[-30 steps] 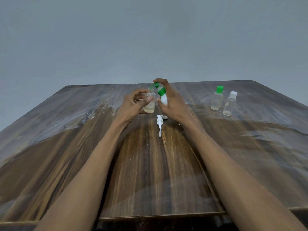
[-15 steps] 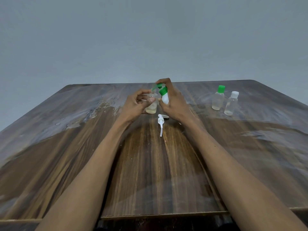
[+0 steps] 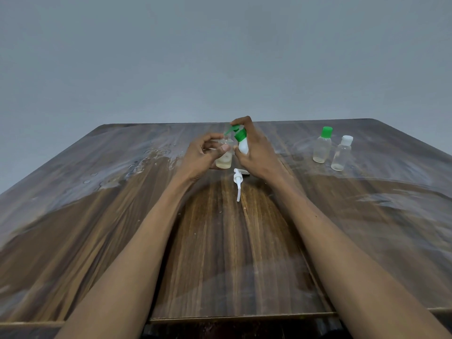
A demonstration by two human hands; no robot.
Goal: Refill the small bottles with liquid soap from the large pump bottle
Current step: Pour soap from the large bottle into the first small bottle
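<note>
Head view: the left hand [image 3: 203, 155] wraps its fingers and thumb around a small clear bottle [image 3: 224, 156], which stands on or just above the wooden table [image 3: 232, 241] with a shallow layer of pale yellow soap at its bottom. The right hand [image 3: 256, 152] grips the large pump bottle [image 3: 242, 145], white with a green collar, and a fingertip rests on top of the green pump head [image 3: 232, 129], whose spout points left toward the small bottle's open neck.

To do this step well, my judgement is that the spout tip should sit directly over the narrow mouth before each press, the left hand should keep the small bottle upright and steady, and presses should be slow so soap does not string down the outside. A white pump part [image 3: 238, 183] lies on the table just in front of both hands.

2 more small bottles wait well apart on the right: a green-capped bottle [image 3: 322, 145] and, just beside it, a white-capped bottle [image 3: 342, 152], both nearly empty.

Hard to make out: whether the spout actually reaches the mouth, whether soap is flowing, and whether the small bottle's base touches the table. The right hand hides most of the large bottle's body, so its fill level cannot be told.
</note>
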